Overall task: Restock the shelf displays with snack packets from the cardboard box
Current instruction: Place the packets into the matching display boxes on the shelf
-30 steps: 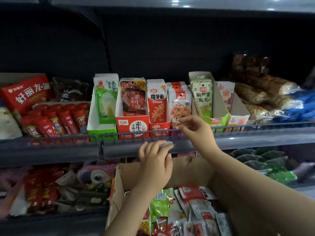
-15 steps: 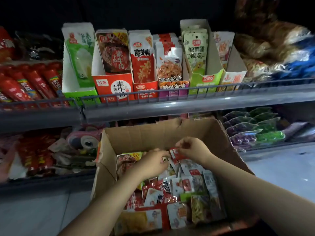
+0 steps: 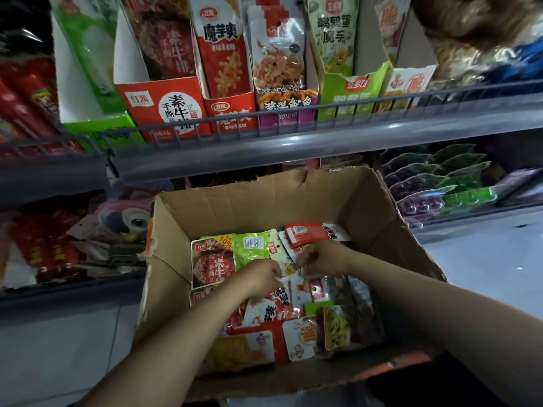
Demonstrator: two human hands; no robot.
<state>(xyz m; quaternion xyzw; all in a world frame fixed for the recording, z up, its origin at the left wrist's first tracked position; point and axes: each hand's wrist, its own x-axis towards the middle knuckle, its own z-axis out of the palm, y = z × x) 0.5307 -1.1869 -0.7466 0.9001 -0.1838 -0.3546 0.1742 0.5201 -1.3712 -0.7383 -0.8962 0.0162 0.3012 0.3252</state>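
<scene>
Both hands dig in the cardboard box (image 3: 367,207), left hand (image 3: 261,276) and right hand (image 3: 323,257) fingers curled among loose snack packets (image 3: 293,306) directly beneath, grip unclear.

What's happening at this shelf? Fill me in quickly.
A person is restocking snacks. Both hands are down in the open cardboard box below the shelf, the left hand and right hand sorting through the loose snack packets. The fingers are curled among the packets, but whether either hand has one gripped cannot be told. The display boxes on the shelf above already hold upright packets.
</scene>
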